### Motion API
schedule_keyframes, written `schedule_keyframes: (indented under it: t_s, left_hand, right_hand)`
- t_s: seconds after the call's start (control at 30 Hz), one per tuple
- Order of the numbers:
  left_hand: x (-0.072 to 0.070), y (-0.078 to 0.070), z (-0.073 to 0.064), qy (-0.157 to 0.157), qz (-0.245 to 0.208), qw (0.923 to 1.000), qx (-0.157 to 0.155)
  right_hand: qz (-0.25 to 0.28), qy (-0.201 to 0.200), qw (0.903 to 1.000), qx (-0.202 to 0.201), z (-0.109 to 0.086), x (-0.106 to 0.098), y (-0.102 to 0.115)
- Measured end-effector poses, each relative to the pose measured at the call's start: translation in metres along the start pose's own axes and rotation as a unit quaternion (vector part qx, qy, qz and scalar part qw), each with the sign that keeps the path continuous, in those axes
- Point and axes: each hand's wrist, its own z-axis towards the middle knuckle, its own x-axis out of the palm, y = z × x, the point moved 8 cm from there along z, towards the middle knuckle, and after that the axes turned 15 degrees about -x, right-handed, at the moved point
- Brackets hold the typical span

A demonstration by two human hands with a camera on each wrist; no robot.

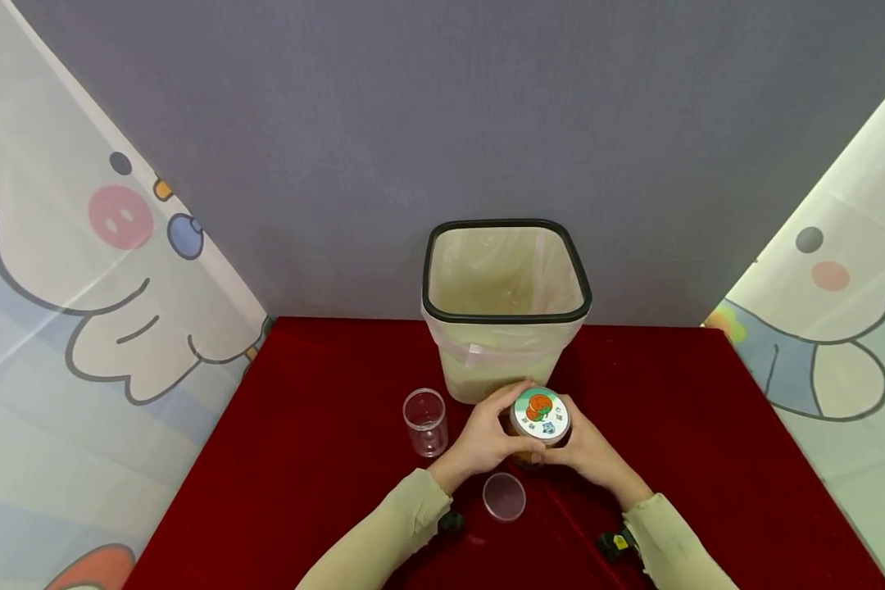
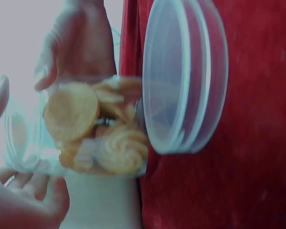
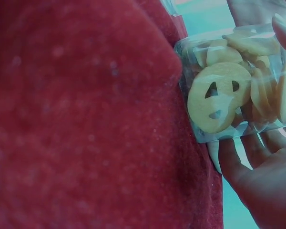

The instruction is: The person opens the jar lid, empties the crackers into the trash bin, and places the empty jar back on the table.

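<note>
Both hands grip a clear jar of cookies (image 2: 100, 126) in front of the bin. Its round lid (image 1: 541, 412) is white and green with an orange fruit drawing and faces up. My left hand (image 1: 484, 434) wraps the jar's left side, its thumb near the lid's front edge. From the right, my right hand (image 1: 588, 445) holds the opposite side. Swirled and round cookies show through the wall in the left wrist view, and a cookie with cut-out holes (image 3: 219, 98) in the right wrist view. Nearer me lies a clear round lid (image 1: 504, 497).
Directly behind the hands stands a pale bin (image 1: 501, 348) with a black rim and a plastic liner. A clear open jar (image 1: 425, 424) sits left of the left hand. Red cloth covers the table (image 1: 302, 426), which meets a grey wall (image 1: 339, 164) at the back.
</note>
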Motion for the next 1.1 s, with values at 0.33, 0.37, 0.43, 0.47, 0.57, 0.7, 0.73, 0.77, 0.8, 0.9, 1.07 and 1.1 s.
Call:
schedule_keyframes:
  t_s: [0.33, 0.37, 0.43, 0.47, 0.57, 0.7, 0.73, 0.77, 0.8, 0.9, 1.07, 1.1]
  left_hand:
    - [0.003, -0.004, -0.011, -0.092, 0.021, 0.9955, -0.013]
    - [0.004, -0.004, -0.012, -0.098, 0.023, 0.9947, -0.018]
    - [0.004, -0.004, -0.013, -0.109, 0.026, 0.9933, -0.029]
    - [0.005, -0.004, -0.013, -0.113, 0.028, 0.9927, -0.034]
    - [0.006, -0.004, -0.014, -0.114, 0.028, 0.9925, -0.036]
    - [0.006, -0.003, -0.014, -0.097, 0.030, 0.9945, -0.023]
    - [0.005, -0.004, -0.013, -0.088, 0.029, 0.9955, -0.018]
    - [0.004, -0.004, -0.013, -0.079, 0.027, 0.9965, -0.012]
    - [0.004, -0.003, -0.012, -0.067, 0.023, 0.9975, -0.009]
    - [0.000, -0.002, -0.010, -0.032, 0.020, 0.9992, -0.009]
    - [-0.006, 0.001, -0.006, 0.003, 0.027, 0.9994, -0.020]
    - [-0.007, 0.001, -0.005, 0.009, 0.024, 0.9995, -0.018]
  right_hand:
    - [0.006, 0.002, 1.0000, -0.004, -0.001, -0.002, 0.001]
    - [0.011, 0.001, 0.9999, -0.005, -0.001, -0.002, 0.001]
    - [0.017, -0.002, 0.9998, -0.007, -0.002, -0.002, 0.001]
    - [0.019, -0.004, 0.9998, -0.010, -0.002, -0.003, 0.001]
    - [0.019, -0.005, 0.9998, -0.010, -0.002, -0.003, 0.000]
    - [0.016, -0.001, 0.9998, -0.009, -0.003, -0.002, 0.000]
    - [0.015, 0.002, 0.9999, -0.008, -0.003, -0.001, -0.001]
    - [0.014, 0.003, 0.9999, -0.005, -0.003, -0.001, -0.001]
    - [0.013, 0.002, 0.9999, -0.001, -0.003, -0.001, -0.001]
    - [0.010, 0.002, 0.9999, 0.005, -0.003, -0.001, -0.002]
    - [0.014, 0.005, 0.9998, 0.010, -0.002, 0.000, -0.002]
    - [0.014, 0.006, 0.9998, 0.010, -0.001, 0.001, -0.002]
